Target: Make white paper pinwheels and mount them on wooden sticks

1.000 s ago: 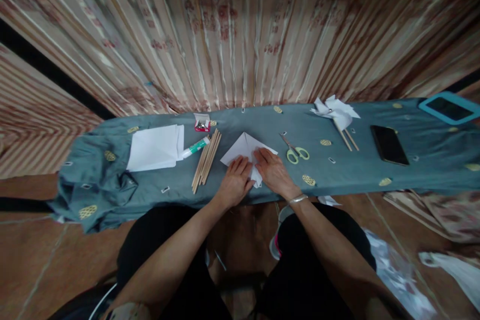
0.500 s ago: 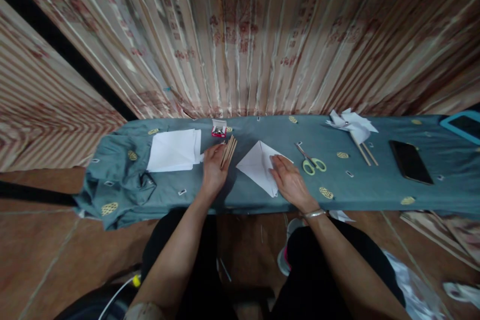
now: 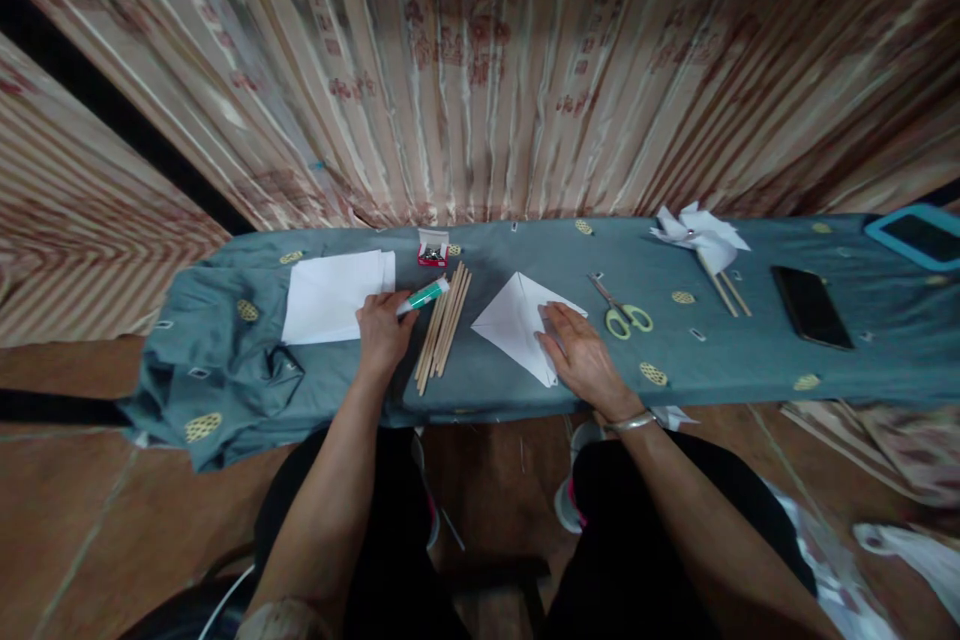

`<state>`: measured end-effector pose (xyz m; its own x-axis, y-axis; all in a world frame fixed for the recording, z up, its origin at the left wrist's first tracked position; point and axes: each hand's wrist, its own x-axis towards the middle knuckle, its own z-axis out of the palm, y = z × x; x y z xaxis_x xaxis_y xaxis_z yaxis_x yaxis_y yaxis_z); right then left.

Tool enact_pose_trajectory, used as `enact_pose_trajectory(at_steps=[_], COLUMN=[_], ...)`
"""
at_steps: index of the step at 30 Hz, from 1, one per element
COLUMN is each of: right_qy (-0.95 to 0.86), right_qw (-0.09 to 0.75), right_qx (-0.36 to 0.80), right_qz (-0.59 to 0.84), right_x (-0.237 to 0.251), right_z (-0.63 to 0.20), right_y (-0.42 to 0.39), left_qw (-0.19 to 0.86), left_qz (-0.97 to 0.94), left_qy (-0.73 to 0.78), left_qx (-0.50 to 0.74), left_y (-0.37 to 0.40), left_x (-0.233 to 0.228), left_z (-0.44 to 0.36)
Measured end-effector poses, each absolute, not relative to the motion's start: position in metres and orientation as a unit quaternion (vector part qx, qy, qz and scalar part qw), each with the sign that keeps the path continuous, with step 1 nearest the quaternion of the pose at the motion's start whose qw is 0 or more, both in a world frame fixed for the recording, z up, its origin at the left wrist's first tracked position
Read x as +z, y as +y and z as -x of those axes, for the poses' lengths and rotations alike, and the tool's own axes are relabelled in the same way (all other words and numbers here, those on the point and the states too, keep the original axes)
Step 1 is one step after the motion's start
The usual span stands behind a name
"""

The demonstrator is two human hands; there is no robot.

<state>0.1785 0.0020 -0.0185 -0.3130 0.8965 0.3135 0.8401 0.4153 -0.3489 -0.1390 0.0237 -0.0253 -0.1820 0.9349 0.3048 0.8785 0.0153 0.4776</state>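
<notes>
A: Take the folded paper (image 3: pixel 510 325) as the dial centre. What lies to the left?
B: At 9 o'clock, farthest out on the cloth-covered surface (image 3: pixel 510 400), is the paper stack (image 3: pixel 326 300). Next comes the left hand (image 3: pixel 384 330), just beside the stack's right edge.
A: State of its fingers?
B: Closed, gripping the left end of the green-and-white glue stick (image 3: pixel 426 296). The glue stick's other end overlaps the wooden sticks (image 3: pixel 444 330), bundled at 9 o'clock. The opened red box (image 3: pixel 433 250), with small metal pieces inside, sits between 10 and 11.
A: And at the centre?
B: The folded paper lies flat, one corner toward 12. The right hand (image 3: pixel 581 355) rests on its right side; fingers open and extended, gripping nothing.
A: Continue right.
B: Scissors (image 3: pixel 636 318) at 3 o'clock, green handles toward 4; paper pinwheel (image 3: pixel 701 235) at 2, two sticks pointing toward 5; smartphone (image 3: pixel 812 307) at 3; blue-framed tablet (image 3: pixel 919 238) farthest out, slightly above 3.
</notes>
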Motion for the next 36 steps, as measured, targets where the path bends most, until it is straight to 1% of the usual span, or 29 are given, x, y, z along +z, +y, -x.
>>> enact_pose_trajectory(at_steps=[2,4,6,7,9,11,12,14,16,20,23,27,31,33,36], right_qy=[-0.796,-0.777,-0.742,-0.715,-0.638,-0.554,-0.515,-0.45,-0.402,-0.359,-0.298,-0.19,-0.128,-0.125,-0.196], right_qw=[0.262,0.3,0.34,0.358,0.391,0.42,0.431,0.445,0.455,0.48,0.518,0.559,0.556,0.549,0.555], right_qx=[0.074,0.112,0.188,0.245,0.386,0.511,0.555,0.608,0.625,0.619,0.615,0.632,0.677,0.683,0.647], right_qz=[0.541,0.541,0.546,0.549,0.539,0.506,0.491,0.48,0.491,0.508,0.515,0.502,0.464,0.465,0.484], right_x=[-0.016,-0.011,-0.005,-0.003,0.003,0.007,0.009,0.012,0.015,0.018,0.021,0.027,0.029,0.027,0.02], right_z=[-0.179,-0.178,-0.177,-0.175,-0.171,-0.167,-0.165,-0.163,-0.163,-0.169,-0.178,-0.187,-0.187,-0.187,-0.187], right_y=[-0.001,-0.006,-0.013,-0.017,-0.024,-0.03,-0.032,-0.033,-0.033,-0.028,-0.019,-0.006,0.002,0.004,0.009], left_qw=[0.059,0.081,0.128,0.175,0.268,0.354,0.384,0.413,0.43,0.441,0.434,0.384,0.318,0.293,0.257], left_qz=[-0.626,-0.601,-0.571,-0.573,-0.598,-0.624,-0.642,-0.666,-0.673,-0.668,-0.663,-0.671,-0.72,-0.737,-0.76], left_qy=[0.706,0.692,0.662,0.635,0.578,0.523,0.498,0.465,0.451,0.457,0.463,0.486,0.474,0.47,0.463], left_qx=[0.327,0.391,0.468,0.487,0.486,0.46,0.439,0.411,0.399,0.389,0.397,0.408,0.395,0.387,0.377], left_y=[0.026,0.024,0.016,0.01,-0.004,-0.018,-0.023,-0.029,-0.029,-0.022,-0.018,-0.014,-0.011,-0.009,-0.005], left_x=[-0.024,-0.019,-0.012,-0.008,-0.002,0.001,0.001,0.001,0.001,-0.002,-0.006,-0.01,-0.011,-0.012,-0.014], left_z=[0.14,0.134,0.118,0.107,0.081,0.053,0.041,0.022,0.011,0.006,0.008,0.011,0.007,0.005,0.003])
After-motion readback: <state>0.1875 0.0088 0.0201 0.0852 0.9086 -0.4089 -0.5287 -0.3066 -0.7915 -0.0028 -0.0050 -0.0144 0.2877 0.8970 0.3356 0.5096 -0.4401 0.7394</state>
